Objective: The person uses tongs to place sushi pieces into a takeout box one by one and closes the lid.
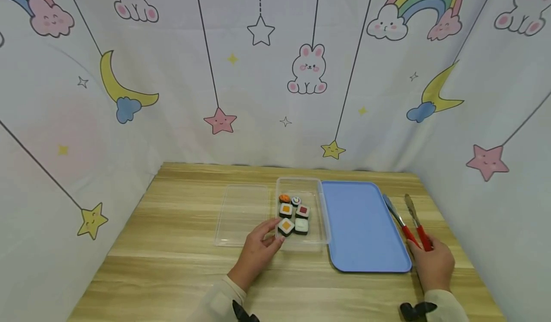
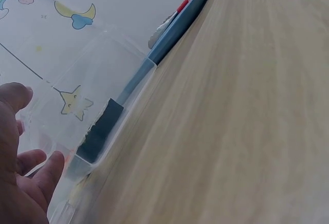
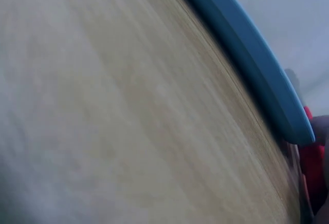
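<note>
My left hand (image 1: 258, 250) rests at the near left corner of a clear plastic box (image 1: 316, 233), its fingers and thumb touching the outside. In the box lie several small sushi pieces (image 1: 302, 226), most with white tops and dark sides; one is orange. In the left wrist view, a dark side of a piece (image 2: 103, 131) shows through the box wall. Beside the tray's right edge, my right hand (image 1: 435, 262) grips tongs (image 1: 409, 231) with red grips and metal arms. The tong tips stand apart and point away from me.
A blue tray (image 1: 366, 231) lies right of the box, touching or nearly touching it. To the box's left, a clear lid (image 1: 241, 216) lies flat on the wooden table (image 1: 172, 264). A patterned white curtain (image 1: 267, 83) surrounds the table's back and sides.
</note>
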The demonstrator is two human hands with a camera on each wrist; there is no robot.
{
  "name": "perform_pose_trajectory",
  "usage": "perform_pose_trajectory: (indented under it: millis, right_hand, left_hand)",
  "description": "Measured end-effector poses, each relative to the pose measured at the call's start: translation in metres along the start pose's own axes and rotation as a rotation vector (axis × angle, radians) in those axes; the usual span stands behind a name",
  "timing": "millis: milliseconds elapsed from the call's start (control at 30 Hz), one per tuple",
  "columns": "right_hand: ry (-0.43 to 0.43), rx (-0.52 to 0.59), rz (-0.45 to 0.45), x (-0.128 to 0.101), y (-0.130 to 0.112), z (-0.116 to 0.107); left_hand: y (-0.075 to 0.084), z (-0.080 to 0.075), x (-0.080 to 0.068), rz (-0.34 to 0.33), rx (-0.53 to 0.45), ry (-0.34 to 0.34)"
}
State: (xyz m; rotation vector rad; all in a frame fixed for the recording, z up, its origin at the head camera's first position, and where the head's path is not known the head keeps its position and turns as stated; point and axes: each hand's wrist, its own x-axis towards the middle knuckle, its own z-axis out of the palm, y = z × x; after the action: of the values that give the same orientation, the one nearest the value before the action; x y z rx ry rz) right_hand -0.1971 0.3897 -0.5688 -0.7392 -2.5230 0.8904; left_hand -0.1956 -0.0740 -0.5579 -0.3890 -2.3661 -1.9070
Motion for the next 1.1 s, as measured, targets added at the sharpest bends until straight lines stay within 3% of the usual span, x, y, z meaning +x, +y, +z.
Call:
perform_pose_trajectory:
  millis: [133, 200, 367, 467, 600, 767, 867, 1100]
  right_hand:
    - [0.025, -0.036, -0.012, -0.006, -0.008, -0.002]
    - [0.089, -0.007, -0.075, -0.013, -0.018, -0.001]
    - [0.269, 0.213, -0.448, -0.042, -0.067, 0.008]
    - [0.25, 0.324, -0.628, -0.062, -0.108, 0.011]
    - [0.135, 0.419, -0.73, -0.095, -0.161, 0.018]
    - [-0.066, 0.47, -0.712, -0.137, -0.215, 0.037]
    - [-0.223, 0.506, -0.645, -0.16, -0.242, 0.048]
    - [-0.664, 0.543, -0.502, -0.203, -0.285, 0.076]
  left_hand:
    - [0.0, -0.001, 0.0, 0.01, -0.006, -0.003]
    - [0.0, -0.002, -0.001, 0.004, -0.018, -0.009]
    - [-0.003, -0.015, -0.001, -0.015, -0.031, 0.031]
    - [-0.005, -0.031, 0.002, 0.001, -0.009, 0.109]
    - [-0.011, -0.056, 0.008, 0.043, 0.108, 0.229]
    - [-0.021, -0.086, 0.012, 0.031, 0.317, 0.36]
    - [-0.028, -0.099, 0.015, -0.037, 0.356, 0.379]
    - [-0.033, -0.114, 0.019, -0.186, 0.321, 0.359]
